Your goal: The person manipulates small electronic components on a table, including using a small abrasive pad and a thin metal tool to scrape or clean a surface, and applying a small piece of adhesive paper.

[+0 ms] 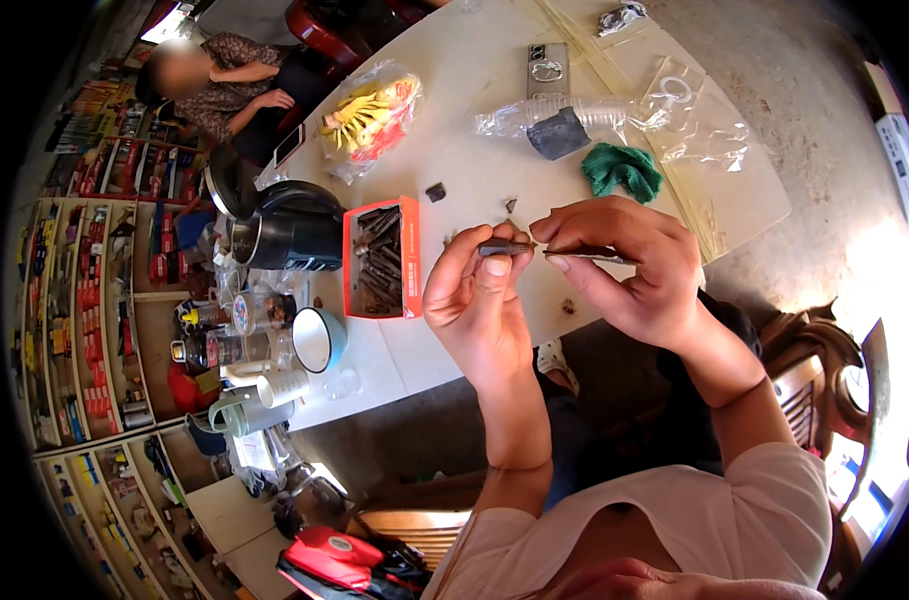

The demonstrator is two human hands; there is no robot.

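My left hand point(479, 310) pinches a small dark elongated piece point(501, 247) between thumb and fingers. Just to its right, my right hand point(644, 270) grips a thin dark flat strip point(584, 254), its tip close to that piece; whether they touch I cannot tell. Left of my hands is an open red box point(408, 260) of several dark pieces point(379, 255). Two small dark bits, one point(435, 192) larger than the other point(510, 206), lie beyond my fingers on the pale table point(454, 120). A crumpled green cloth point(619, 172) lies past my right hand.
A black kettle point(279, 230), blue-rimmed bowl point(319, 340), cups point(281, 388) and bagged yellow item point(369, 118) crowd the left. A dark slab point(557, 133), clear plastic point(694, 130) and phone point(548, 70) lie beyond. A person point(239, 90) sits across, left. Shelves point(94, 310) line the left side.
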